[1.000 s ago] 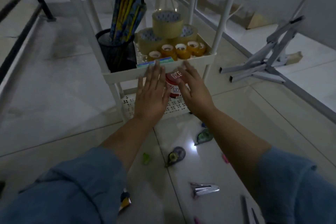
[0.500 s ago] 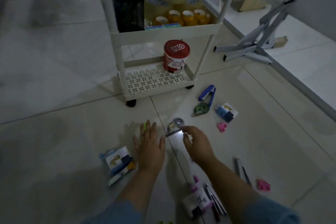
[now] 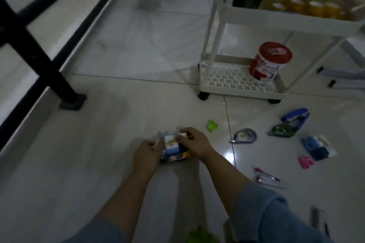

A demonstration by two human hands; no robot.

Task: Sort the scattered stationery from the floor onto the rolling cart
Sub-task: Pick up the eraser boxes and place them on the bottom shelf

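Both hands have a grip on a small stack of blue-and-white boxes (image 3: pixel 173 149) lying on the floor (image 3: pixel 118 124), the left hand (image 3: pixel 147 152) curled against its 9 o'clock side, the right hand (image 3: pixel 194 142) hooked over the top from 3 o'clock, forearms stretched forward and down. The loose stack could well shear apart on the lift, the bottom box slipping out, since neither hand appears to reach beneath it. The rolling cart (image 3: pixel 227 77) stands at 1 o'clock, a blue stapler (image 3: pixel 296 118) among items scattered toward 3 o'clock
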